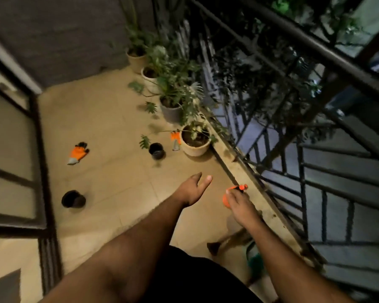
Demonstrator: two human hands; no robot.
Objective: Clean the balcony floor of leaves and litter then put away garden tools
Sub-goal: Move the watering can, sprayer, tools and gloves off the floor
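Floor inventory: two empty black pots (156,151), one orange glove (77,154), five potted plants (195,141) along the railing (293,149). Left hand (194,190): fingers extended, holding nothing. Right hand (242,204): fingers wrapped around an orange-topped sprayer (234,190) near the railing ledge.

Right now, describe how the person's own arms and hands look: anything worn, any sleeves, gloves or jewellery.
Both arms are bare from the bottom edge of the picture to the fingertips: no sleeves show. The left hand and the right hand wear no gloves, and no watch, band or ring shows, though the picture is blurred. Below the arms, dark clothing covers the body.
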